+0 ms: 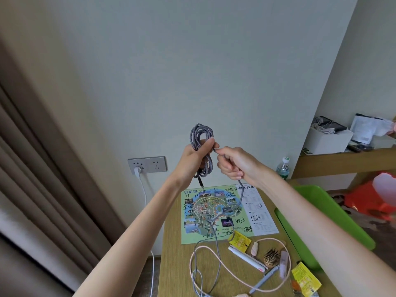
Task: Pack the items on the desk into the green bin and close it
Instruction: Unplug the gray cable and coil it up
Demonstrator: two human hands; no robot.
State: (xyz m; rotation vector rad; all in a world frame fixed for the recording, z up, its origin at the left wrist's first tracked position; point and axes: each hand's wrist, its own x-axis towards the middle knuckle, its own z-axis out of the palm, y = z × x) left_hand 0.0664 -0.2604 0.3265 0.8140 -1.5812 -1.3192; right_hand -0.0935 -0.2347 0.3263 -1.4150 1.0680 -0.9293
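Left hand [196, 156]: fingers curled round the coiled grey cable [198, 133], held up at 12 o'clock above the desk [174, 264].
Right hand [234, 162]: pinches the free strand, tail hanging toward the map [192, 224].
Winding: best to keep loops even, feed the strand taut, tuck the plug in last.
Green bin [317, 211]: at 3 o'clock, against the desk edge.
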